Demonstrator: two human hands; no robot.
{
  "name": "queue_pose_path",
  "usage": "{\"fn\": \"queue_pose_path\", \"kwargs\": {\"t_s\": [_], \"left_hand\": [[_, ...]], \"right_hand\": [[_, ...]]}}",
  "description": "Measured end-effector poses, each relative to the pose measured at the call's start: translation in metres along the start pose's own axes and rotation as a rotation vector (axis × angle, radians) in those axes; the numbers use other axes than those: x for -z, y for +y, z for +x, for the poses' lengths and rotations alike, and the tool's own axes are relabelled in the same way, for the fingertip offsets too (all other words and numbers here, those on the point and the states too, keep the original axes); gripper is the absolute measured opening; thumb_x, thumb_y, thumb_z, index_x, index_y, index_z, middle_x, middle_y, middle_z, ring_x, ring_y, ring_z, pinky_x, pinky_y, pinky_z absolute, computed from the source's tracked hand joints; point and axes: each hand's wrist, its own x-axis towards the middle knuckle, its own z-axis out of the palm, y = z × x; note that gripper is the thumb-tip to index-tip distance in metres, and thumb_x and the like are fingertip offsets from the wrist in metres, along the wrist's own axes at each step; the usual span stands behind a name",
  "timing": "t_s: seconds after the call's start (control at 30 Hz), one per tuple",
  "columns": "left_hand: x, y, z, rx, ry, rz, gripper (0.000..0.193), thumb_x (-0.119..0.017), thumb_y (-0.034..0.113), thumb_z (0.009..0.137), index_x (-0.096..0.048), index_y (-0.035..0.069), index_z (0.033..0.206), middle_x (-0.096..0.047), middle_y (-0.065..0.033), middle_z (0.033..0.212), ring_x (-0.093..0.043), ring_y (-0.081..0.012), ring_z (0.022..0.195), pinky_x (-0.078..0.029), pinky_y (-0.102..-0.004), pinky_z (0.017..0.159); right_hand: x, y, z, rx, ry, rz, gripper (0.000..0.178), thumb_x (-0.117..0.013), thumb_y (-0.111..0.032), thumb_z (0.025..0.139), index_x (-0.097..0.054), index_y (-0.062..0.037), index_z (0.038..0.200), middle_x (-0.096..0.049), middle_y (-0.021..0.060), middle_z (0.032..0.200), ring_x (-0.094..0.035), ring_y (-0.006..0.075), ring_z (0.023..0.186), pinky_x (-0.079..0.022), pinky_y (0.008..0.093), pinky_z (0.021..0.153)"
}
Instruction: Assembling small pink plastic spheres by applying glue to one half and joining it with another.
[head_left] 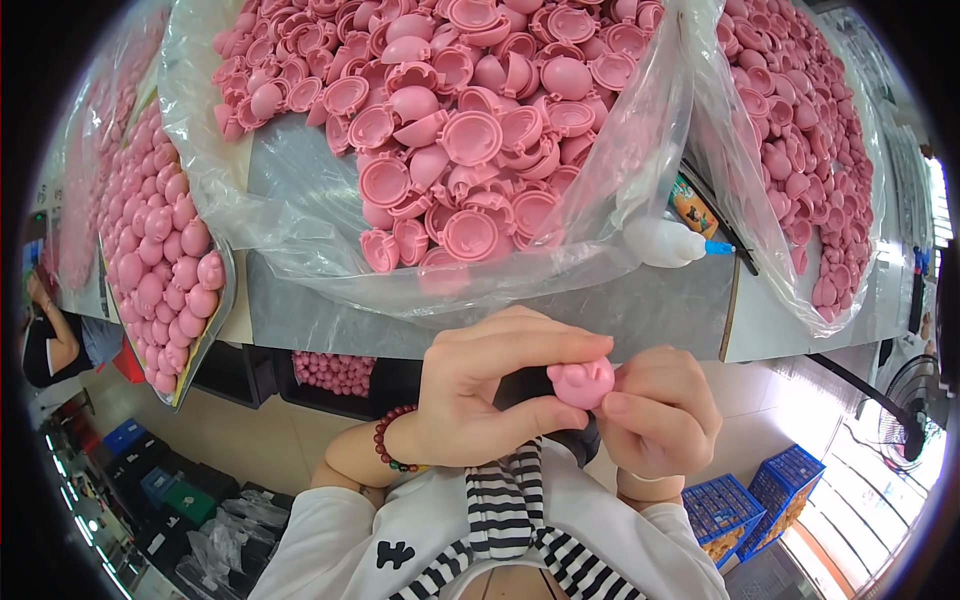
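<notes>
- Just off the near edge of the table (690,315), in the head view, a small pink ball-shaped piece (580,382) is up in the air between both hands, with little bumps and a slot showing.
- Left hand (475,385) has it clamped, forefinger along the top and thumb underneath. Beaded bracelet (381,441) on that wrist, btw.
- Right hand (662,412) is on it too, thumb and bent forefinger pinched together on its right side.
- Further in from the near edge there's a big heap of pink half shells (472,137) spilling out of a clear plastic bag (330,283).
- Over by the surface's right edge, a white squeeze bottle (662,243) is lying down, blue tip pointing right, beside some thin dark sticks (745,255).
- Past that right edge, more pink shells (805,150) in another clear bag.
- At the left edge, a tray (230,285) packed with round pink pieces (152,270).
- Down below the near edge, a dark bin (325,399) with more pink stuff in it.
</notes>
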Motion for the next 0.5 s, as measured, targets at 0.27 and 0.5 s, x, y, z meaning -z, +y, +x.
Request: {"fn": "queue_pose_path", "kwargs": {"t_s": [0.27, 0.5], "left_hand": [[0.007, 0.0, 0.005, -0.154, -0.077, 0.101, 0.043, -0.079, 0.02, 0.059, -0.061, -0.002, 0.092, -0.062, -0.0173, 0.091, -0.059, -0.0212, 0.076, -0.044, -0.0287, 0.069], [0.003, 0.003, -0.007, 0.162, -0.157, -0.864, 0.053, -0.078, 0.026, 0.063, -0.052, 0.0, 0.1, -0.05, -0.0078, 0.095, -0.05, -0.0157, 0.093, -0.041, -0.0264, 0.077]], "right_hand": [[0.002, 0.0, -0.003, 0.018, -0.011, 0.056, 0.027, -0.069, 0.002, 0.054, -0.063, -0.0052, 0.08, -0.056, 0.0049, 0.073, -0.056, 0.0193, 0.065, -0.046, 0.0276, 0.053], [0.009, 0.024, 0.026, -0.234, 0.534, 0.153, 0.022, -0.072, -0.006, 0.06, -0.06, -0.0029, 0.078, -0.057, 0.0066, 0.075, -0.052, 0.0206, 0.075, -0.041, 0.0273, 0.062]]}}
